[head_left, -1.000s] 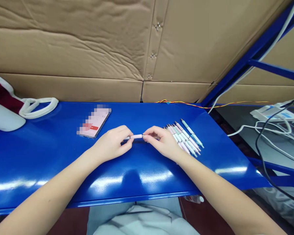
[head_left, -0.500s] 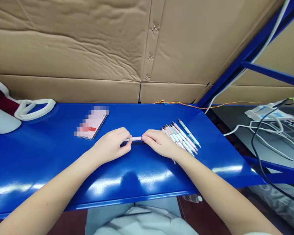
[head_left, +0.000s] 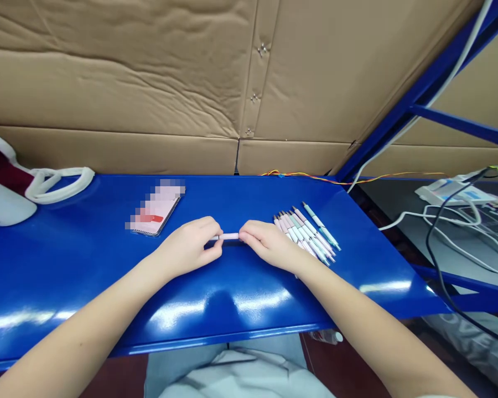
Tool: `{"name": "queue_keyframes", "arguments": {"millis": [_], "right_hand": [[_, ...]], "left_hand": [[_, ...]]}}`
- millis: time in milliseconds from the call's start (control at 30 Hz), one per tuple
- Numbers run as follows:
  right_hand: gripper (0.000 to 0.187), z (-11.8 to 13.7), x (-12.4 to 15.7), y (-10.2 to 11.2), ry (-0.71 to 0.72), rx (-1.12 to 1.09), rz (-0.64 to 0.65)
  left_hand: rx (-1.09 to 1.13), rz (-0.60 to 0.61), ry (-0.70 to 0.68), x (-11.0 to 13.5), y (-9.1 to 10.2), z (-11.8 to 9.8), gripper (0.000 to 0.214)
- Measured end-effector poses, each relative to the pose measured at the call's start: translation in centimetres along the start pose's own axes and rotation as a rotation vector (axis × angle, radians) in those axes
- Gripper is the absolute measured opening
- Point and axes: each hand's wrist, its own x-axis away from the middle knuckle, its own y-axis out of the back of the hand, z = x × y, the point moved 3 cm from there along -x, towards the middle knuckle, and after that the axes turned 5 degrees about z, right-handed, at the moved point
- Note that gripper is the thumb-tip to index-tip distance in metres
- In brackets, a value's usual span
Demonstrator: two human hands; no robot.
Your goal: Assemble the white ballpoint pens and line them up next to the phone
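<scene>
My left hand point(head_left: 186, 247) and my right hand point(head_left: 265, 244) face each other over a blue metal table point(head_left: 66, 232). Between them, a pale pink pen point(head_left: 229, 236) lies level, its left end in my left fingers and its right end in my right. Most of its ends are hidden by my fingers. To the right of my right hand lies a row of several pastel pens point(head_left: 307, 232), pink, white and mint, side by side. A pixelated phone point(head_left: 155, 209) lies face up beyond my left hand.
Cardboard sheets point(head_left: 108, 83) line the wall behind the table. A thin orange and yellow wire point(head_left: 315, 178) runs along the back edge. A white bag with a red part point(head_left: 4, 188) sits at the left. Blue shelf framing point(head_left: 423, 94), white cables point(head_left: 444, 218) and a black cable point(head_left: 434, 243) are at the right.
The whole view has shifted slightly since a second ago. My hands have drawn a little closer together along the pen, which stays held between them.
</scene>
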Motion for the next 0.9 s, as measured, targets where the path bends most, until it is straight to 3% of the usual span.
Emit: {"name": "queue_keyframes", "arguments": {"millis": [233, 333, 533, 767, 900], "right_hand": [[0.015, -0.1, 0.1, 0.2, 0.025, 0.004, -0.051], [0.022, -0.2, 0.0, 0.0, 0.004, 0.001, -0.014], [0.014, -0.2, 0.0, 0.2, -0.014, 0.047, -0.050], [0.020, -1.6, 0.0, 1.0, -0.048, 0.070, -0.154], [0.022, -2.3, -0.2, 0.8, -0.083, -0.023, -0.128]], "left_hand": [[0.006, 0.000, 0.012, -0.1, 0.0, 0.0, 0.013], [0.013, -0.017, 0.000, -0.1, 0.0, -0.1, 0.016], [0.037, 0.036, 0.027, -0.3, -0.1, 0.1, 0.020], [-0.086, 0.117, 0.103, -0.1, -0.2, 1.6, 0.031], [-0.157, 0.050, 0.067, 0.0, 0.0, 1.5, 0.030]]}}
